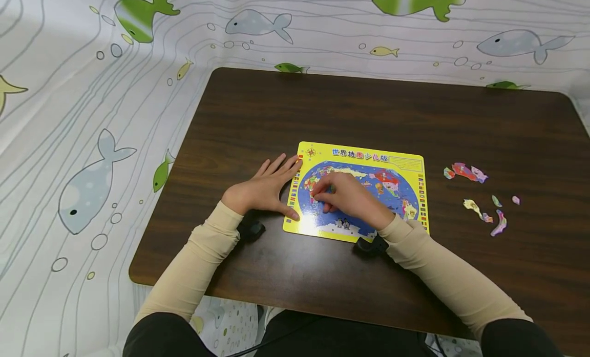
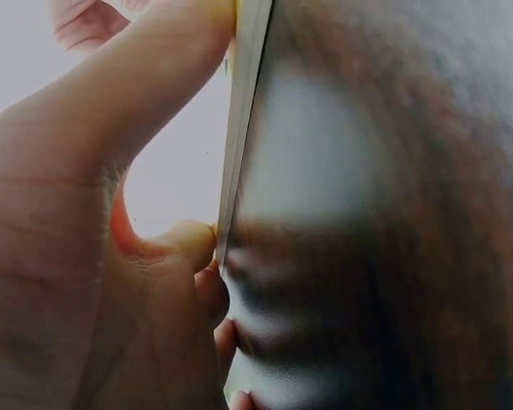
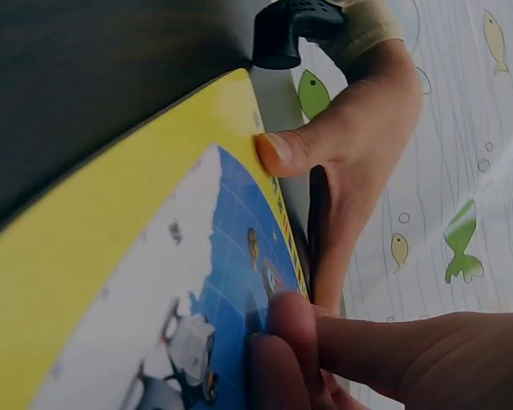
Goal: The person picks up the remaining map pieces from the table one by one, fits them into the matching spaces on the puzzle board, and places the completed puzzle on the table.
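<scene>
A yellow-bordered world map puzzle board point(image 1: 355, 148) lies on the table, with a blue oval sea and penguins printed near its lower edge. My left hand point(image 1: 262, 190) rests spread at the board's left side, thumb and fingertips on the yellow border. The left wrist view has the thumb point(image 2: 128, 85) against the board's edge. Over the left part of the map, my right hand point(image 1: 348, 195) bends its fingers and pinches a small puzzle piece point(image 3: 274, 275) at the map's surface. Its fingertips hide most of that piece.
Several loose puzzle pieces lie right of the board, among them a red one point(image 1: 464, 171), a pale yellow one point(image 1: 472, 206) and a curved purple one point(image 1: 500, 224). The dark wooden table point(image 1: 369, 111) meets a fish-patterned curtain point(image 1: 322, 44) at the back and left.
</scene>
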Action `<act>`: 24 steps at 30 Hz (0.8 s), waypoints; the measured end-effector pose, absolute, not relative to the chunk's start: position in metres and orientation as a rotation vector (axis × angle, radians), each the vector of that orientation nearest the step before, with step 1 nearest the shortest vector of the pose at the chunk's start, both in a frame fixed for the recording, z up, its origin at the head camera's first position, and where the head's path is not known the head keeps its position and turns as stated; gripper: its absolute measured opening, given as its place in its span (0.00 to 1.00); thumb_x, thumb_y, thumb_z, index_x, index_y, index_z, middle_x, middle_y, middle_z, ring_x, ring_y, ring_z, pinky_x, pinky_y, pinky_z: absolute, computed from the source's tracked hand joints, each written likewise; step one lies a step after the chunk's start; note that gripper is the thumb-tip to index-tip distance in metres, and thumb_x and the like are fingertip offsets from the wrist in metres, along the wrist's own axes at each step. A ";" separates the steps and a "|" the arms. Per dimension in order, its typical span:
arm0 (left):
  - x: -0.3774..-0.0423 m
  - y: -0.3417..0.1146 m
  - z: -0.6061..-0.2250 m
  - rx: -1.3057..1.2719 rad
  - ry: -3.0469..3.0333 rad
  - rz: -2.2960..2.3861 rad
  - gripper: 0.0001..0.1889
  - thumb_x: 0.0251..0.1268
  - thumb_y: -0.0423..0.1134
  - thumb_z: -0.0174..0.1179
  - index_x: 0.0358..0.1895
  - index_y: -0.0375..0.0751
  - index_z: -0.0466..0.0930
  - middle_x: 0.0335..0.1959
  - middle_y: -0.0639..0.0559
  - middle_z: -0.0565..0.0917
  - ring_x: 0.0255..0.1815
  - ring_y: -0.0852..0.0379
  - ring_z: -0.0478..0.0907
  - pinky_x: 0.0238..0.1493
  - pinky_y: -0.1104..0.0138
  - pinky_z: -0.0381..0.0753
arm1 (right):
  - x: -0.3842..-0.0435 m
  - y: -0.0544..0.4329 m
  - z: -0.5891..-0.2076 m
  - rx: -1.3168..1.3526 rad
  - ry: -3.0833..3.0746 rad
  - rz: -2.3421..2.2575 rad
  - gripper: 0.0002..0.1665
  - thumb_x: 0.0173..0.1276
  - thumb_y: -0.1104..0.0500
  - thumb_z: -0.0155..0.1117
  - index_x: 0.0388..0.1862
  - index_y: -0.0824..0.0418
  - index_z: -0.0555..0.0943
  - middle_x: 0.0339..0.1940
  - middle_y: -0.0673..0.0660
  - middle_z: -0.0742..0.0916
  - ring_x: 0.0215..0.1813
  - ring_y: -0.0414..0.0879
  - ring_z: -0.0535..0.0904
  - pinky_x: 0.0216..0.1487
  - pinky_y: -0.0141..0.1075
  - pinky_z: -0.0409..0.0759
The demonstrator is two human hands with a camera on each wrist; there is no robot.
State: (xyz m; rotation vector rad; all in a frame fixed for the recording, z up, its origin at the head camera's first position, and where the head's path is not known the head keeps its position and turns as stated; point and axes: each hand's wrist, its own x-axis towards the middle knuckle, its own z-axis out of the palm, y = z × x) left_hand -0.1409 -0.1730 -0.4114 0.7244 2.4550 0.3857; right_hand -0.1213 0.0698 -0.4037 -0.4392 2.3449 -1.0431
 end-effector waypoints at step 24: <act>-0.140 -0.172 -0.409 0.719 2.453 0.385 0.70 0.51 0.72 0.72 0.87 0.53 0.32 0.89 0.54 0.31 0.89 0.46 0.22 0.86 0.42 0.27 | -0.118 0.067 -0.408 -0.644 2.440 -0.922 0.08 0.72 0.58 0.72 0.47 0.57 0.90 0.36 0.52 0.90 0.27 0.42 0.79 0.35 0.33 0.80</act>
